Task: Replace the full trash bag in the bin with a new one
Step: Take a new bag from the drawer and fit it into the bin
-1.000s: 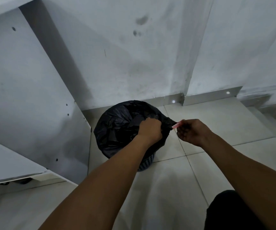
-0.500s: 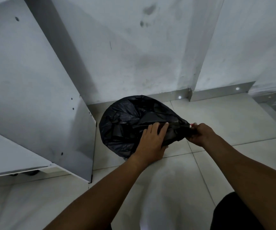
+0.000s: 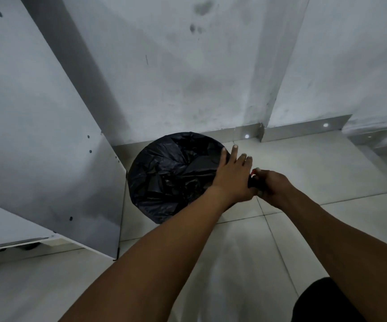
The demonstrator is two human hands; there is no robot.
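Note:
A black trash bag (image 3: 171, 177) covers the round bin on the tiled floor by the wall; the bin itself is hidden under the plastic. My left hand (image 3: 232, 177) lies flat on the bag's right edge with fingers straight. Just to its right, my right hand (image 3: 271, 187) pinches a gathered bit of black bag together with a small red piece (image 3: 254, 171) at its fingertips.
A white cabinet panel (image 3: 48, 135) slants down on the left, its lower corner close to the bin. The stained grey wall (image 3: 187, 77) and a metal skirting (image 3: 299, 131) run behind. Pale floor tiles (image 3: 327, 170) spread to the right and front.
My left hand slid right along the bag's rim, from its front to beside my right hand. The right hand kept its pinch on the bag.

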